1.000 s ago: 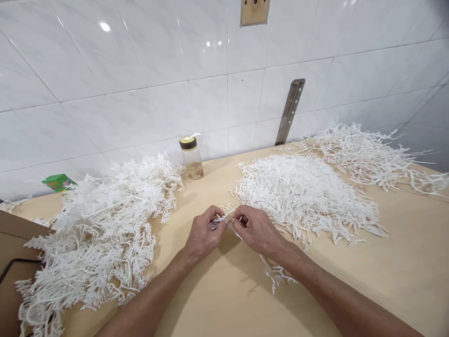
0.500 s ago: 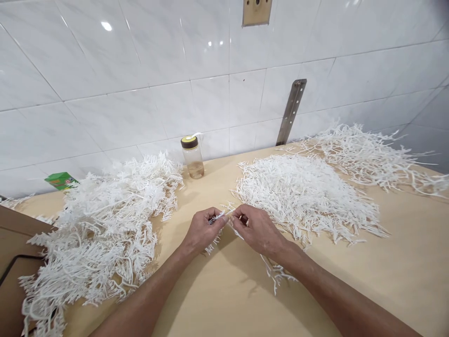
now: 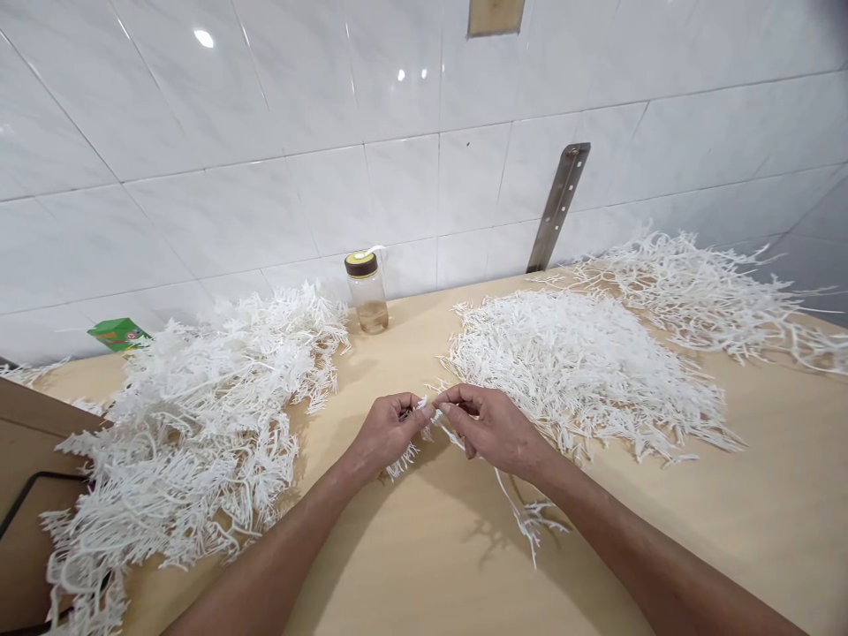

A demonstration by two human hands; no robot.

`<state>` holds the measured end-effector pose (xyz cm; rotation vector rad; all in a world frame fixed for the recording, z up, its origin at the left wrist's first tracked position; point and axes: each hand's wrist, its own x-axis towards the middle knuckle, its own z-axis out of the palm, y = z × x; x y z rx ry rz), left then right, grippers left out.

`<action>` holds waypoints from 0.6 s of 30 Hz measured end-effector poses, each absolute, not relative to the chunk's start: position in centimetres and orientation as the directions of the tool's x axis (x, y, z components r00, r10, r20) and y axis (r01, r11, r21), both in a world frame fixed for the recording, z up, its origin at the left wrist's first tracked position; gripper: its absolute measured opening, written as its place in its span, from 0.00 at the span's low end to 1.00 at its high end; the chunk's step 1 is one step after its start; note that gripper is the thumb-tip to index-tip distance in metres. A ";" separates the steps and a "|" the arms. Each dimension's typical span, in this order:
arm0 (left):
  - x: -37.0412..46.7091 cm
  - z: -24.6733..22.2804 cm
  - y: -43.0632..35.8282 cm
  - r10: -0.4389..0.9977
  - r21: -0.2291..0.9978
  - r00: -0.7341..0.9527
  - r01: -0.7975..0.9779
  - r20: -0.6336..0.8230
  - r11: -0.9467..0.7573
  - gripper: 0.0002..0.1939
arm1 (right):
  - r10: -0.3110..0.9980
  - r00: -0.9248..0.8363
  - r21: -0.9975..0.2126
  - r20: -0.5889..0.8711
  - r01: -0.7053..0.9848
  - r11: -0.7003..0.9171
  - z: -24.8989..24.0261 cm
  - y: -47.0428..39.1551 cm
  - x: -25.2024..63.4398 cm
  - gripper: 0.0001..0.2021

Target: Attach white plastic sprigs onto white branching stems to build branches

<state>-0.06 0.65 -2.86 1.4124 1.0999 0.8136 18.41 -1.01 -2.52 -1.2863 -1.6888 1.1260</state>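
Observation:
My left hand (image 3: 390,430) is closed in a pinch on a white plastic sprig (image 3: 403,461), whose small branched tips hang below the fingers. Fingertip to fingertip with it, my right hand (image 3: 488,426) pinches a white branched stem (image 3: 513,503) that trails down under the wrist and ends in forked twigs. The two pieces meet between the fingers; how they join there is hidden. Just behind my right hand lies a broad heap of short white sprigs (image 3: 576,362). To the left of my left hand spreads a larger pile of feathery white branches (image 3: 218,415).
A lidded bottle (image 3: 368,296) with some liquid stands near the tiled wall. Longer bare white stems (image 3: 702,291) lie at the back right. A metal strip (image 3: 560,208) leans on the wall. A green carton (image 3: 117,335) and a brown cardboard box (image 3: 33,477) are at the left.
My right fingers have shifted slightly and curled differently at the join. The trailing branched stem hangs a little lower and farther right. The whole view has moved slightly.

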 end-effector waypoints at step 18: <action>0.5 -2.7 0.3 0.962 0.989 0.257 0.131 -0.098 0.065 0.24 | 0.977 -0.187 -0.920 0.102 0.356 0.164 -3.0 -1.1 18.4 0.11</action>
